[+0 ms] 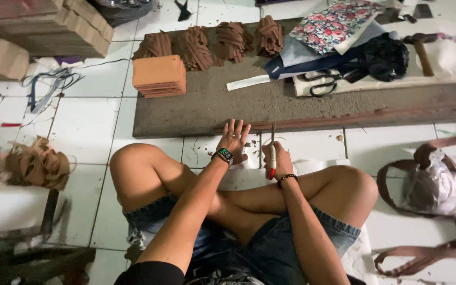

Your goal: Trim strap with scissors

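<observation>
Red-handled cutting tool (272,153) with a thin metal blade stands upright at the centre of the frame, its tip against the near edge of the long grey-brown board (201,105) that lies on the white tiled floor (80,126). The right hand (276,160) is clenched around the tool's handle, a dark bead bracelet on its wrist. Just to its left, the left hand (234,140) lies flat with the grip released and fingers spread, fingertips on the board's edge, a dark watch on the wrist. A long brown leather strip (365,116) runs along the board from the blade towards the right edge of the frame. Both forearms reach over the person's crossed bare legs in denim shorts.

On the board's upper left sits a stack of orange-tan square leather pieces (159,75), and behind it four bundles of dark brown leather strips (212,43). Upper right of centre lie black-handled scissors (323,80), beside a floral patterned fabric piece (333,24). At the right edge lies a brown-strapped bag with a pale plastic wrap (439,184); at the left, a heap of tan leather scraps (35,163).
</observation>
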